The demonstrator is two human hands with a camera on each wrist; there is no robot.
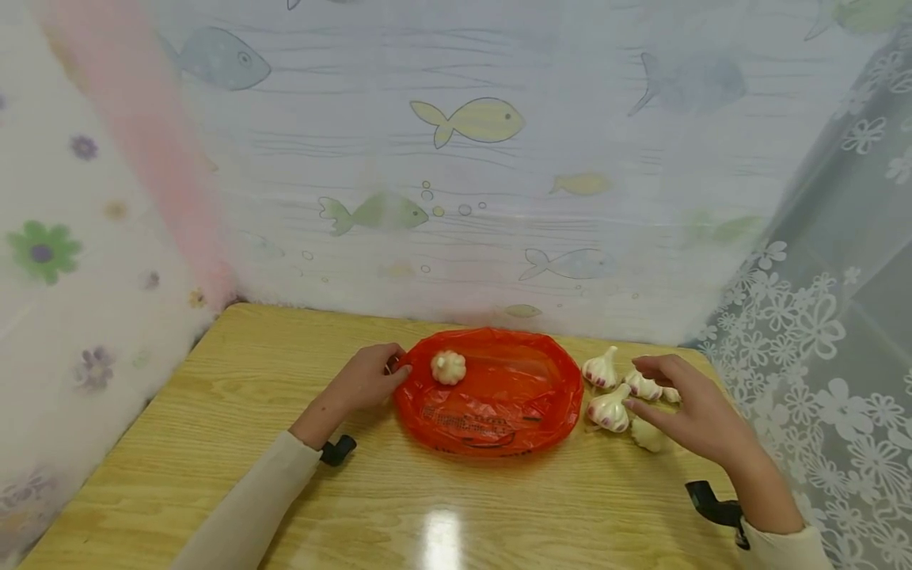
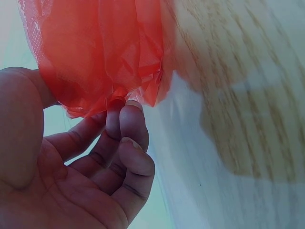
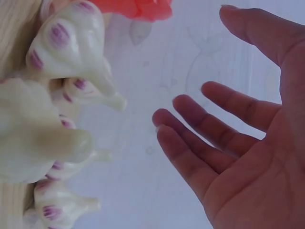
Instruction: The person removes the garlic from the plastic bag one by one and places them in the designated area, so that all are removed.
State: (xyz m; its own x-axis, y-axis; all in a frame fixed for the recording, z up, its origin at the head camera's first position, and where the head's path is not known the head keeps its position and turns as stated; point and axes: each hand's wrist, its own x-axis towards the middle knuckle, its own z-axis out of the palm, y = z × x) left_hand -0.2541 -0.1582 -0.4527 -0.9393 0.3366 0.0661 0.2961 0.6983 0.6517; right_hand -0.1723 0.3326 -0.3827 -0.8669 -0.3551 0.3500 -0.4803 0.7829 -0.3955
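In the head view, a red plastic bag (image 1: 499, 364) with dark printing stands spread into an oval on the table. One garlic bulb (image 1: 448, 368) lies inside its left part. My left hand (image 1: 366, 376) grips the bag's left edge; the left wrist view shows the thumb and fingers at the gathered red plastic (image 2: 90, 57). Over a group of garlic bulbs (image 1: 608, 410) right of the bag hovers my right hand (image 1: 687, 412), fingers apart and holding nothing. Close by in the right wrist view are purple-marked garlic bulbs (image 3: 66, 43), apart from that hand's fingers (image 3: 186, 143).
The wooden table (image 1: 285, 372) ends at a back curtain (image 1: 456, 261) printed with fish. A flowered curtain (image 1: 71, 317) hangs on the left, and a sheer lace one (image 1: 805, 348) on the right. Each wrist carries a black mount (image 1: 712, 505).
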